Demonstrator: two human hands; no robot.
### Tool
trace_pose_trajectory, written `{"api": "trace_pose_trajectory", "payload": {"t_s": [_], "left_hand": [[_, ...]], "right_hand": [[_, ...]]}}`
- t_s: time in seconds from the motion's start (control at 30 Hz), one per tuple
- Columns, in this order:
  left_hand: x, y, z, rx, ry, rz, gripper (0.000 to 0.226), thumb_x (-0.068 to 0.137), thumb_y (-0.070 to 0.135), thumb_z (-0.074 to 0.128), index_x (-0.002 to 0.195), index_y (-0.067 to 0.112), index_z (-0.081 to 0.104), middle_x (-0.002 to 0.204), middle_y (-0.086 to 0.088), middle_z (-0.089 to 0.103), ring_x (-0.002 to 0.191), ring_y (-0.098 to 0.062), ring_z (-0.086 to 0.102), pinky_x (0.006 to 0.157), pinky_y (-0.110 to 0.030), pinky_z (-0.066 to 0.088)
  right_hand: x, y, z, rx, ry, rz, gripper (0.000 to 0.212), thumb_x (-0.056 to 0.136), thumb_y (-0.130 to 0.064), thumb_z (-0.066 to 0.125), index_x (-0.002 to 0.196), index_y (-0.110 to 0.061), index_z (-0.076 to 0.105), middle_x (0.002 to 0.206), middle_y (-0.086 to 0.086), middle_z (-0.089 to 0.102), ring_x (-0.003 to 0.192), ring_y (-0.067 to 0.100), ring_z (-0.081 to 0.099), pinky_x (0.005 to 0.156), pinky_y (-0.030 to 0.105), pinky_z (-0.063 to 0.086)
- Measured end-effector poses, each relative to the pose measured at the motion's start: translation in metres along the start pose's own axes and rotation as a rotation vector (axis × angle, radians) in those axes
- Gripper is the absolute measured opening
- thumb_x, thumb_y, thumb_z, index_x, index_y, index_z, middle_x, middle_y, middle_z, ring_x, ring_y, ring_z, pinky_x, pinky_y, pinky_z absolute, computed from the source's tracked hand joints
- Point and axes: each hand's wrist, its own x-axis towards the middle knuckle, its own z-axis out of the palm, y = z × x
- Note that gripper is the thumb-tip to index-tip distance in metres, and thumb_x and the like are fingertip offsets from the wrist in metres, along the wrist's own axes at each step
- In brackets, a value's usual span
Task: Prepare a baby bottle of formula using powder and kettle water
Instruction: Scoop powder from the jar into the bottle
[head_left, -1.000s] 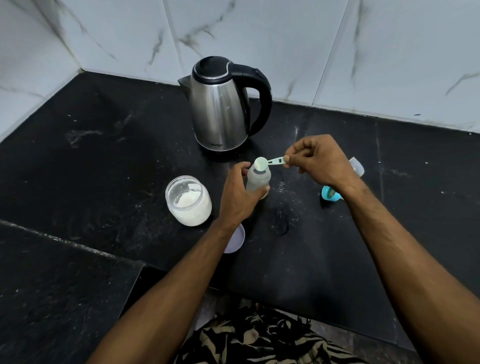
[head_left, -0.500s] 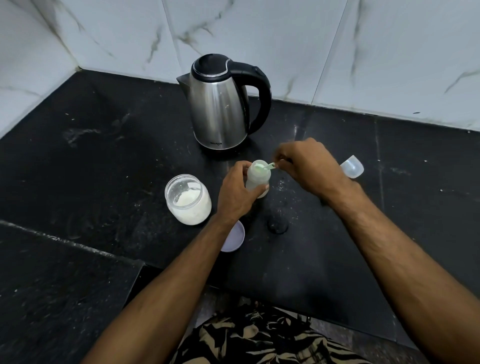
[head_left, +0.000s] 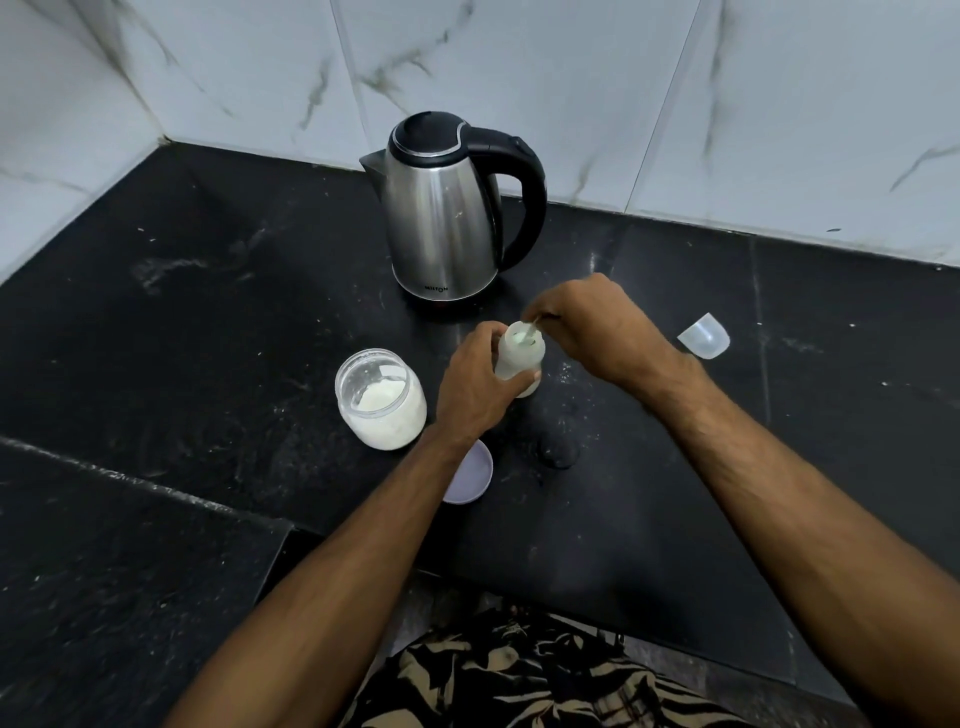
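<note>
The small translucent baby bottle (head_left: 519, 358) stands upright on the black counter (head_left: 208, 322), its mouth uncovered. My left hand (head_left: 475, 384) wraps around its body. My right hand (head_left: 587, 325) hovers over the mouth and pinches a pale green scoop (head_left: 530, 332), whose bowl dips into the bottle neck. To the left stands an open glass jar (head_left: 382, 400) of white powder. The steel kettle (head_left: 441, 213) with black lid and handle stands behind the bottle, lid closed.
A clear bottle cap (head_left: 704, 336) lies on its side at the right. A pale round lid (head_left: 467, 475) rests under my left forearm. Spilt powder specks dot the counter beside the bottle. Tiled walls close off the back and left. The counter steps down at front left.
My right hand moved left and tipped the scoop down from level beside the bottle into its mouth. The blue-green ring at the right is now hidden behind my wrist.
</note>
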Motion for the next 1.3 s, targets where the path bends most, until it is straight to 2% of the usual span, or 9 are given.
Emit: {"api": "trace_pose_trajectory", "payload": {"t_s": [0.27, 0.37, 0.5, 0.63, 0.77, 0.87, 1.03, 1.17, 1.3], "left_hand": [[0.0, 0.002, -0.001, -0.008, -0.006, -0.001, 0.057, 0.071, 0.032, 0.084, 0.118, 0.018, 0.054, 0.118, 0.0, 0.063, 0.106, -0.018, 0.061, 0.091, -0.044, 0.052], [0.0, 0.002, -0.001, -0.005, -0.011, 0.002, 0.057, 0.072, 0.032, 0.084, 0.117, 0.017, 0.054, 0.117, -0.001, 0.063, 0.104, -0.018, 0.061, 0.091, -0.043, 0.053], [0.0, 0.002, -0.002, -0.003, -0.011, 0.001, 0.058, 0.071, 0.033, 0.084, 0.118, 0.017, 0.054, 0.118, -0.001, 0.063, 0.106, -0.018, 0.061, 0.091, -0.044, 0.052], [0.0, 0.002, -0.001, 0.011, -0.011, 0.007, 0.058, 0.072, 0.033, 0.084, 0.119, 0.018, 0.053, 0.119, -0.001, 0.063, 0.105, -0.018, 0.061, 0.091, -0.044, 0.053], [0.001, 0.002, -0.001, 0.013, -0.01, 0.003, 0.057, 0.072, 0.035, 0.084, 0.118, 0.019, 0.053, 0.119, 0.0, 0.063, 0.106, -0.017, 0.06, 0.092, -0.043, 0.052], [0.0, 0.001, 0.0, 0.009, -0.01, 0.0, 0.056, 0.072, 0.033, 0.083, 0.118, 0.019, 0.054, 0.119, 0.0, 0.063, 0.105, -0.017, 0.061, 0.091, -0.044, 0.053], [0.0, 0.001, 0.0, -0.006, -0.005, -0.004, 0.057, 0.071, 0.032, 0.084, 0.117, 0.019, 0.053, 0.12, 0.0, 0.062, 0.107, -0.017, 0.059, 0.093, -0.043, 0.052], [-0.001, 0.001, 0.001, -0.026, 0.001, -0.001, 0.056, 0.072, 0.031, 0.084, 0.117, 0.019, 0.053, 0.12, 0.0, 0.062, 0.107, -0.016, 0.059, 0.093, -0.043, 0.052], [-0.004, 0.001, 0.001, -0.057, 0.015, -0.001, 0.058, 0.071, 0.031, 0.084, 0.118, 0.02, 0.052, 0.12, 0.002, 0.061, 0.107, -0.015, 0.058, 0.092, -0.042, 0.052]], "right_hand": [[-0.002, 0.004, 0.002, 0.079, 0.03, 0.05, 0.014, 0.092, -0.012, 0.064, 0.104, -0.012, 0.072, 0.092, 0.005, 0.075, 0.084, 0.023, 0.068, 0.078, 0.04, 0.055], [-0.002, 0.004, 0.002, 0.07, -0.065, 0.006, 0.015, 0.091, -0.01, 0.067, 0.105, -0.011, 0.074, 0.099, 0.005, 0.075, 0.09, 0.02, 0.069, 0.083, 0.037, 0.055], [-0.002, 0.006, 0.002, 0.136, 0.047, 0.012, 0.015, 0.091, -0.01, 0.067, 0.104, -0.009, 0.075, 0.098, 0.006, 0.074, 0.089, 0.019, 0.068, 0.082, 0.033, 0.054], [-0.002, 0.008, 0.003, 0.109, -0.078, -0.02, 0.016, 0.09, -0.01, 0.07, 0.105, -0.01, 0.075, 0.104, 0.005, 0.073, 0.092, 0.018, 0.067, 0.084, 0.03, 0.053], [0.0, 0.008, 0.003, 0.135, 0.034, -0.022, 0.015, 0.09, -0.01, 0.068, 0.104, -0.01, 0.075, 0.101, 0.007, 0.072, 0.09, 0.02, 0.067, 0.083, 0.036, 0.055], [-0.001, 0.008, 0.007, 0.12, -0.063, -0.037, 0.017, 0.09, -0.01, 0.07, 0.106, -0.01, 0.075, 0.105, 0.006, 0.073, 0.092, 0.017, 0.067, 0.084, 0.029, 0.053], [-0.004, 0.01, 0.005, 0.275, 0.134, 0.069, 0.012, 0.089, -0.009, 0.071, 0.099, -0.01, 0.075, 0.096, 0.003, 0.073, 0.083, 0.011, 0.064, 0.081, 0.026, 0.054], [-0.005, 0.011, 0.002, 0.357, 0.204, 0.157, 0.01, 0.088, -0.01, 0.07, 0.096, -0.014, 0.075, 0.086, -0.008, 0.07, 0.074, -0.001, 0.062, 0.071, 0.006, 0.046], [-0.008, 0.01, 0.0, 0.468, 0.284, 0.203, 0.008, 0.087, -0.012, 0.072, 0.093, -0.017, 0.074, 0.084, -0.01, 0.072, 0.075, 0.002, 0.064, 0.07, 0.01, 0.048]]}}
